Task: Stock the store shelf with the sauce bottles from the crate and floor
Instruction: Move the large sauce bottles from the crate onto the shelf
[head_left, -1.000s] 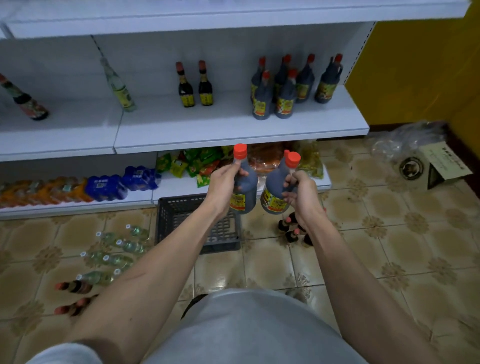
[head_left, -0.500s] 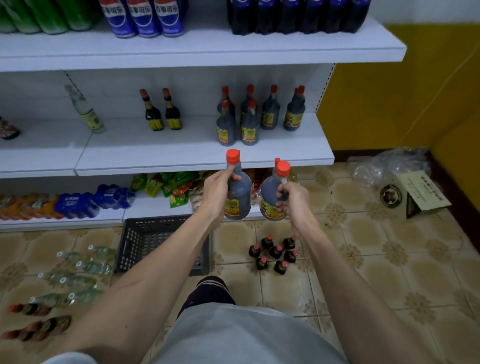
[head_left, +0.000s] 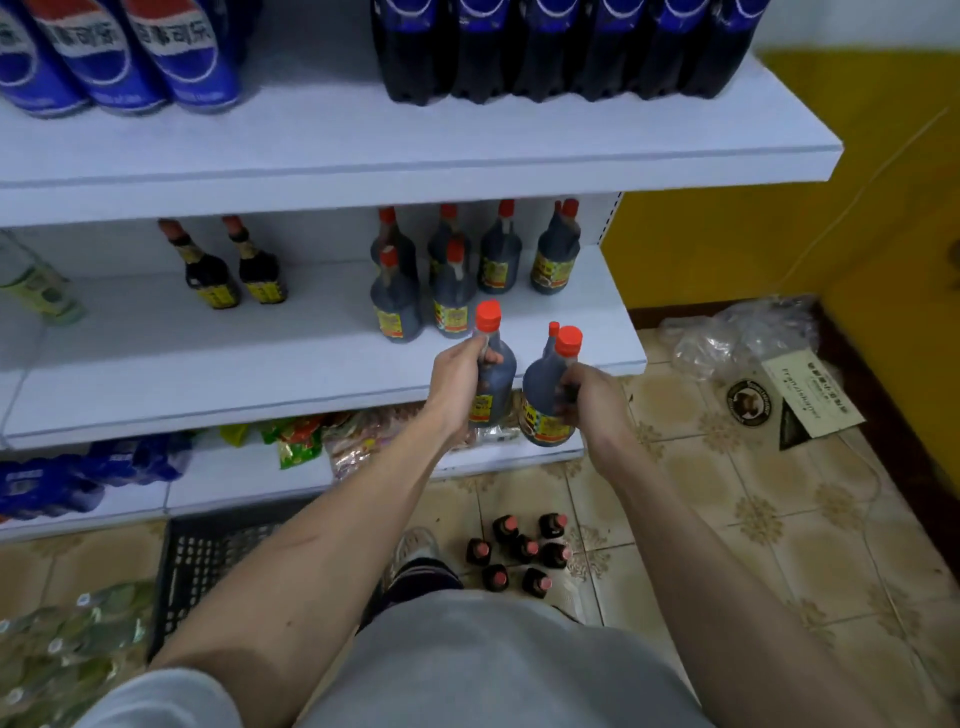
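The left hand grips one dark sauce bottle by its neck and shoulder, long axis nearly upright, red cap toward 12 o'clock. The right hand curls round two more bottles; the front one leans, its cap tipped toward 1 o'clock, and a second red cap shows just behind. All three are held at the front edge of the middle shelf, at 5 o'clock from the six sauce bottles standing upright there. On the floor, at 6 o'clock from the hands, a cluster of small dark bottles stands caps up. The black crate, at 7 o'clock, shows its perforated wall; its contents cannot be made out.
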